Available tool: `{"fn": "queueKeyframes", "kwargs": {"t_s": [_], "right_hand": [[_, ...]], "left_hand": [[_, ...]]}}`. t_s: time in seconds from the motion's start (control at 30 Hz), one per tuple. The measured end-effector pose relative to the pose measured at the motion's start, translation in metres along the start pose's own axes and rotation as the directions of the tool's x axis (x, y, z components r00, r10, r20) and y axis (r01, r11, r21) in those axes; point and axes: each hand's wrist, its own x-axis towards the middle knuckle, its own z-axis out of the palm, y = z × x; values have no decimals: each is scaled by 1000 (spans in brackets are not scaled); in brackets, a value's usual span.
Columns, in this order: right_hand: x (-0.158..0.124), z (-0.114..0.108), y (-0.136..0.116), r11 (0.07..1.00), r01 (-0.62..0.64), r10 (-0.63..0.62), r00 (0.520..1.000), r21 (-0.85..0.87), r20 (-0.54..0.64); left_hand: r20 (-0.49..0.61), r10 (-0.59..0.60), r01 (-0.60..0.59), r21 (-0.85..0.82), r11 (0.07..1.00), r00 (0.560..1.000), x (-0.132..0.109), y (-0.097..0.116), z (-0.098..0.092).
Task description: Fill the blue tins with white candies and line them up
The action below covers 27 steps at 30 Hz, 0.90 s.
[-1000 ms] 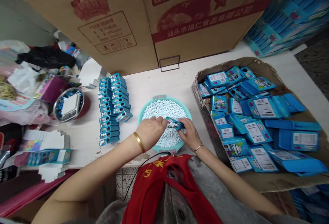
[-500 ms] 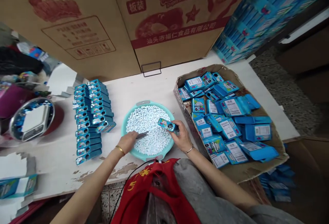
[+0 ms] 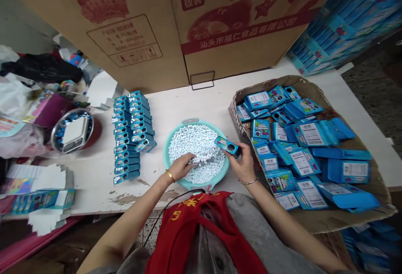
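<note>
Right hand [image 3: 244,165] is clamped on a small blue candy tin [image 3: 226,146]: fingers curled around its dark end, tin tilted, the other end pointing toward the left hand. We have the tin just above the right side of the teal plastic basin [image 3: 220,173], not touching the mints. Left hand [image 3: 179,167] is palm down at the near side of the basin, fingers in the pale blue-white mints [image 3: 196,144]. Fingertips are partly hidden, so we cannot tell whether they are closed on anything. The two hands are near each other but apart.

Around us: two rows of matching blue tins [image 3: 132,133] stand packed on the white table [image 3: 185,106], left of the basin. To the right, a cardboard tray [image 3: 235,117] holds loose blue cartons [image 3: 309,133]. Further left, a digital scale [image 3: 73,130] sits in a steel bowl [image 3: 55,135].
</note>
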Motion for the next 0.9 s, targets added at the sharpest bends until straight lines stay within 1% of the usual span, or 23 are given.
{"fn": "queueKeyframes", "kwargs": {"t_s": [0.1,0.2,0.23,0.3,0.4,0.47,0.57,0.63,0.7,0.77,0.83,0.9], "right_hand": [[-3,7,0,997,69,-68,996,-23,52],[-8,17,-2,985,170,-165,978,-32,130],[-10,21,-3,979,202,-195,969,-34,152],[-13,28,-6,966,256,-244,951,-43,189],[-17,34,-11,952,301,-281,933,-60,224],[-20,36,-12,948,314,-292,926,-55,239],[-24,38,-12,948,317,-301,919,-24,257],[-27,39,-12,954,299,-289,922,-2,257],[-29,40,-12,961,276,-271,930,18,248],[-29,40,-13,965,259,-260,936,34,236],[-26,40,-15,964,262,-267,936,50,231],[-23,41,-18,959,278,-284,933,58,219]], "left_hand": [[-25,64,-62,46,997,998,-17,17,-36],[-14,95,-91,149,985,995,-22,41,-65],[3,91,-90,197,976,996,-21,50,-72],[58,48,-63,309,949,997,-17,68,-84],[159,-89,-3,502,865,983,-8,98,-94],[193,-169,17,609,793,966,-4,118,-94],[176,-219,31,708,706,960,-3,143,-89],[177,-211,13,739,674,961,-5,156,-86],[190,-186,-20,748,663,964,-8,164,-88],[181,-156,-30,738,674,971,-12,165,-97],[137,-129,-4,704,710,982,-16,156,-108],[87,-63,-3,608,794,994,-16,136,-115]]}}
